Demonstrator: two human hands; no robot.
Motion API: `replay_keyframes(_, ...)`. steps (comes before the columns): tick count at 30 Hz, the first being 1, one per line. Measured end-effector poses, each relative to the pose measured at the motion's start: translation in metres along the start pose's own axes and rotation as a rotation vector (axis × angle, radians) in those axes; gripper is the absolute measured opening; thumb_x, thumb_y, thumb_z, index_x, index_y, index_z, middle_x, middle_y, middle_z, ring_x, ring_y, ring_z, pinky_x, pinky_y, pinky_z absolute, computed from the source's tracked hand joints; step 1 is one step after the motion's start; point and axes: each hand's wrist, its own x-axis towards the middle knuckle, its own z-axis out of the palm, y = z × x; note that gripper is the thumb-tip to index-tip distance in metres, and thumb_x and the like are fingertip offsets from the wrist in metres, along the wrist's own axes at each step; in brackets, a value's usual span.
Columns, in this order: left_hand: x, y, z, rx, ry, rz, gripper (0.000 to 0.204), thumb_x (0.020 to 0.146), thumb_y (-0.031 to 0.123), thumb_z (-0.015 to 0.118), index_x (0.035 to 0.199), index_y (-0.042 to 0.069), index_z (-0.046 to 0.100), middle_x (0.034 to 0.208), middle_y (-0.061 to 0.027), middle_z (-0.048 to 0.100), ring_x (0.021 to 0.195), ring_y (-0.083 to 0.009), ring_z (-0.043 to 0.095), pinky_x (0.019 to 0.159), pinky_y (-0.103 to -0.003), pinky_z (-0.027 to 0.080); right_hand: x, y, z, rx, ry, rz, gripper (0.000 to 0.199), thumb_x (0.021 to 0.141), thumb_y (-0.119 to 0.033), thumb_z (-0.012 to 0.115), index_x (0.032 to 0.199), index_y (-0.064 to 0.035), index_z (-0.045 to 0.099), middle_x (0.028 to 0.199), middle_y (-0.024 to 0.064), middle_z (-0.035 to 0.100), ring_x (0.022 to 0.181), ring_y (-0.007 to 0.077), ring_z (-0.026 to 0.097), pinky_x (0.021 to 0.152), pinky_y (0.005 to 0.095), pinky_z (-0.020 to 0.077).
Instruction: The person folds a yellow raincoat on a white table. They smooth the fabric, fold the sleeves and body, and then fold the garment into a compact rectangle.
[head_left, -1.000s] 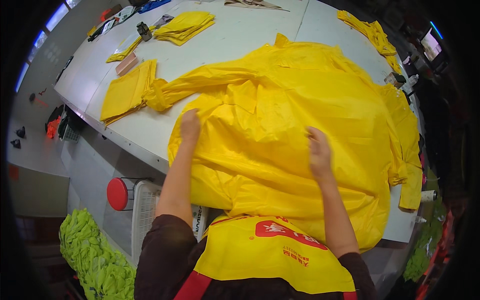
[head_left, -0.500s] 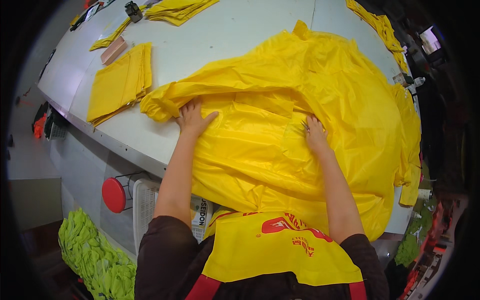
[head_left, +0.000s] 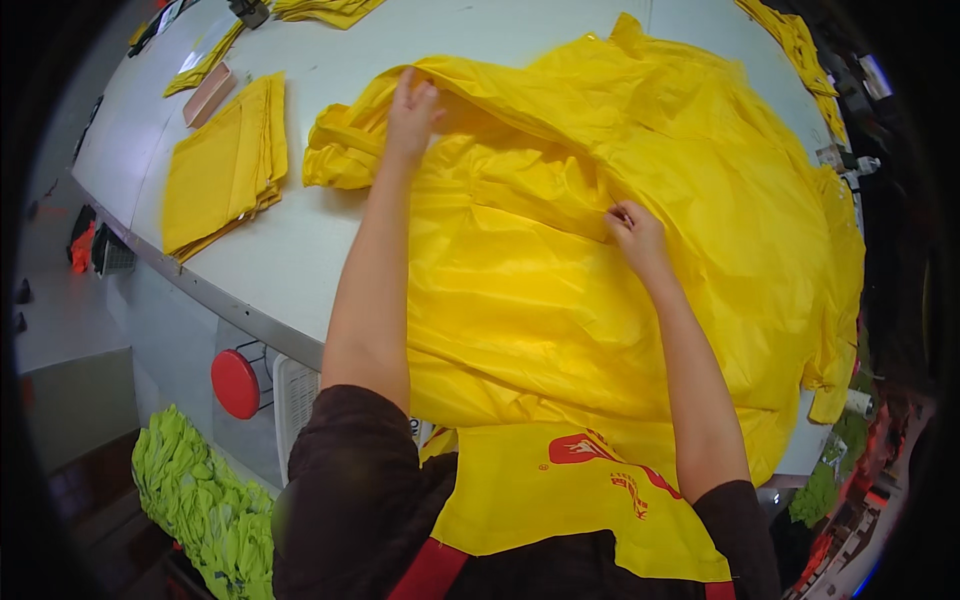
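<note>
I saw a crinkled, glossy yellow plastic raincoat (head_left: 600,260) spread across the white surface (head_left: 300,250), its near edge hanging off. My left hand (head_left: 412,108) gripped a far fold of it; my right hand (head_left: 635,232) pinched a crease mid-garment. A flat stack of folded yellow raincoats (head_left: 225,165) lay left.
</note>
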Motion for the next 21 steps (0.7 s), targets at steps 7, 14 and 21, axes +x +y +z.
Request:
replay_keyframes(7, -0.111, -0.015, -0.012, 1.206, -0.299, 0.346, 0.038, 0.085, 0.020, 0.054, 0.121, 0.010, 0.051, 0.129, -0.0123, 0.047, 0.116, -0.0291, 0.045, 0.095, -0.042, 0.034, -0.012, -0.001, -0.002, 0.128, 0.095, 0.080, 0.011, 0.081, -0.010, 0.058, 0.083, 0.0007, 0.053, 0.064, 0.0053, 0.048, 0.058, 0.0126, 0.043, 0.055, 0.0262, 0.0389)
replay_keyframes(14, -0.116, -0.027, -0.024, 1.227, -0.160, 0.395, 0.031, 0.083, 0.023, 0.056, 0.112, 0.013, 0.058, 0.126, -0.0104, 0.050, 0.121, -0.0303, 0.040, 0.099, -0.046, 0.027, -0.018, 0.018, 0.012, 0.204, 0.149, 0.120, 0.011, 0.083, -0.009, 0.057, 0.081, 0.0003, 0.052, 0.062, 0.0004, 0.046, 0.055, 0.0084, 0.040, 0.051, 0.0237, 0.0361)
replay_keyframes(21, -0.130, -0.014, 0.007, 0.971, -0.072, 0.411, 0.026, 0.070, 0.030, 0.072, 0.089, 0.013, 0.069, 0.110, -0.0110, 0.058, 0.113, -0.0324, 0.045, 0.096, -0.042, 0.030, -0.022, 0.022, 0.018, 0.414, 0.117, 0.254, 0.010, 0.086, -0.009, 0.055, 0.080, -0.0026, 0.051, 0.063, -0.0028, 0.046, 0.049, 0.0039, 0.041, 0.044, 0.0201, 0.0335)
